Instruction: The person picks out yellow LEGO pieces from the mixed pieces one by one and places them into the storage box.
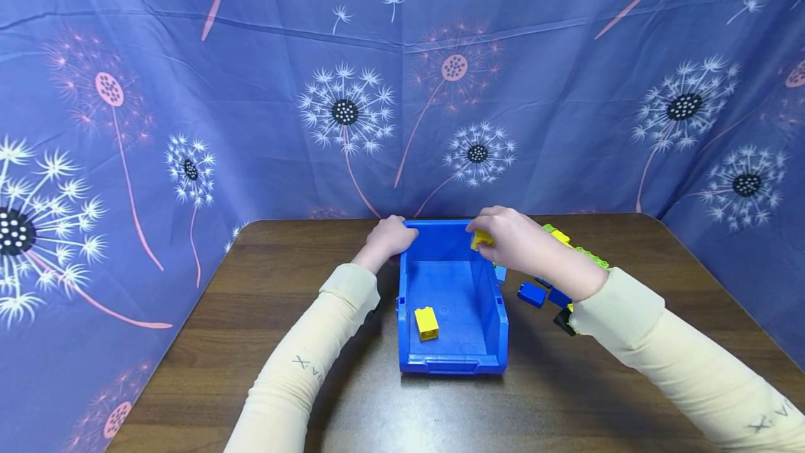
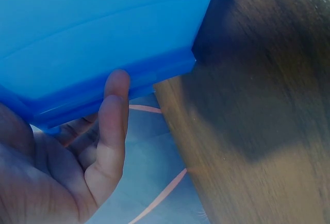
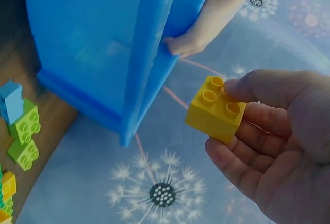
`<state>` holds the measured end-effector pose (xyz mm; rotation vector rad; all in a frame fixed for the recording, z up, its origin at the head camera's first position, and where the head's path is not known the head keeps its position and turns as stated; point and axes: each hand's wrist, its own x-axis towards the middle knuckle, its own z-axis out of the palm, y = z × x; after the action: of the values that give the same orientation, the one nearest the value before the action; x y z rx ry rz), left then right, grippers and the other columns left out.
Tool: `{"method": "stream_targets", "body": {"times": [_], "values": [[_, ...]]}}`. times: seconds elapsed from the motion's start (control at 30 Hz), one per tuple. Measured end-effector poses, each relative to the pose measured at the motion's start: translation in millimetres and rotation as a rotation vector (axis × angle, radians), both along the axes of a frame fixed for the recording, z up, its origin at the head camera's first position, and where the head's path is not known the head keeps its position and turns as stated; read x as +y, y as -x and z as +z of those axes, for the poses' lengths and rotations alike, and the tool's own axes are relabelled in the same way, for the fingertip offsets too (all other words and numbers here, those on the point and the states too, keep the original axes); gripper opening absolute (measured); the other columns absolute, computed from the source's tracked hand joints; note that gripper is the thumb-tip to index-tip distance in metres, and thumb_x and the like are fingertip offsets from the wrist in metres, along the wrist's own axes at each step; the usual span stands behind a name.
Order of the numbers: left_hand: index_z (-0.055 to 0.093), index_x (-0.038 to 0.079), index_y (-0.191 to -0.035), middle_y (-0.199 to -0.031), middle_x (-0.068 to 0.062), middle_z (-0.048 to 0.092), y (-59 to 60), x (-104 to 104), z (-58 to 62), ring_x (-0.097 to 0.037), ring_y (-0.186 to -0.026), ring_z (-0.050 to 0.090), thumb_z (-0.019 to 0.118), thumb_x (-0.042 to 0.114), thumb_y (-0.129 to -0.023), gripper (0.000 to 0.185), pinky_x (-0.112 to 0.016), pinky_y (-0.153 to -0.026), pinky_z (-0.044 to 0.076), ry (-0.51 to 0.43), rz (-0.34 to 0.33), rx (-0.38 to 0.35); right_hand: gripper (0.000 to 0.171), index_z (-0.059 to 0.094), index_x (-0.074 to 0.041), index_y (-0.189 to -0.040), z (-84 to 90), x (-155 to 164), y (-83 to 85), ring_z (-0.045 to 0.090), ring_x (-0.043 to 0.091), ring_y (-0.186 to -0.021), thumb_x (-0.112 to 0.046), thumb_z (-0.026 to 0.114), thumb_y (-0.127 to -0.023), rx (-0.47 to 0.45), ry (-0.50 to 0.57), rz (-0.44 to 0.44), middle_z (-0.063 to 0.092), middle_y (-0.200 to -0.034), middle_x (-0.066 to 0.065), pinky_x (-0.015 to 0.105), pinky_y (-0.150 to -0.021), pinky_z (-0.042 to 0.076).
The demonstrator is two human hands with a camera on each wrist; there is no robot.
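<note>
Over there the right hand (image 1: 518, 247) is pinching a yellow brick (image 3: 214, 114) near the blue bin (image 1: 453, 367), and the left hand (image 1: 388, 235) is gripping its rim, fingers curled

Blue bin (image 1: 451, 367), yellow brick (image 3: 215, 114), dandelion-patterned blue cloth (image 1: 264, 124), brown table (image 1: 264, 257)

- Bin (image 1: 453, 367): one was present, on one worktop (image 1: 283, 257).
- Grips: two were visible, one left grip (image 1: 388, 235) and one right grip (image 1: 516, 236).
- Yellow bricks apart from the pile: two were seen, one binned brick (image 1: 426, 324) and one held brick (image 3: 216, 123), the latter showing three studs (image 3: 209, 96).
- Light-blue brick (image 3: 11, 102): one was visible.
- Lime-green bricks (image 3: 23, 155) beside it: two were visible.
- Sleeves (image 1: 283, 383): two were seen.
- Remaining bricks (image 1: 532, 294): several overlapped; their total could not be counted.
</note>
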<state>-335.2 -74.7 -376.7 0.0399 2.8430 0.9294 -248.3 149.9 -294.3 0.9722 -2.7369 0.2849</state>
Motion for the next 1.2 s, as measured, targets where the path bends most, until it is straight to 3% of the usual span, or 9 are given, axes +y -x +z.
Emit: {"method": "stream_targets", "body": {"times": [0.23,0.4,1.03,1.2], "values": [[0.055,0.005,-0.118,-0.078,-0.012,0.058,0.0,-0.5,-0.6,-0.03,-0.068,0.069,0.049,0.036,-0.094,0.039,-0.038,-0.059,0.058,-0.001,-0.01,0.011,0.03,0.07,-0.004,-0.103,-3.6,-7.3,-9.5,0.063,0.022,-0.087,-0.008,0.078,-0.075,-0.02,-0.008,0.043,0.066,-0.096,0.008,0.033,-0.071,0.057],[0.056,0.006,-0.115,-0.079,-0.011,0.059,-1.5,-1.0,-0.1,-0.029,-0.068,0.069,0.05,0.036,-0.094,0.038,-0.037,-0.059,0.058,-0.01,-0.004,0.013,0.028,0.07,-0.005,-0.102,-8.2,-12.2,-17.4,0.064,0.021,-0.087,-0.007,0.078,-0.075,-0.014,-0.001,0.096,0.067,-0.095,0.007,0.032,-0.072,0.057],[0.057,0.006,-0.111,-0.084,-0.012,0.061,0.5,-0.8,-1.9,-0.029,-0.068,0.069,0.05,0.036,-0.094,0.036,-0.038,-0.058,0.058,0.001,-0.004,0.015,0.026,0.069,-0.012,-0.1,-41.7,-24.9,-36.3,0.061,0.012,-0.087,-0.013,0.078,-0.076,-0.138,-0.018,0.192,0.065,-0.092,-0.001,0.022,-0.071,0.055],[0.058,0.006,-0.107,-0.083,-0.013,0.061,2.1,0.4,-1.0,-0.024,-0.057,0.066,0.05,0.036,-0.093,0.034,-0.039,-0.057,0.058,0.017,0.009,0.017,0.025,0.069,-0.012,-0.099,-50.4,-27.7,-40.4,0.06,0.011,-0.084,-0.011,0.078,-0.076,-0.165,-0.023,0.204,0.065,-0.092,-0.001,0.02,-0.069,0.054]]}}
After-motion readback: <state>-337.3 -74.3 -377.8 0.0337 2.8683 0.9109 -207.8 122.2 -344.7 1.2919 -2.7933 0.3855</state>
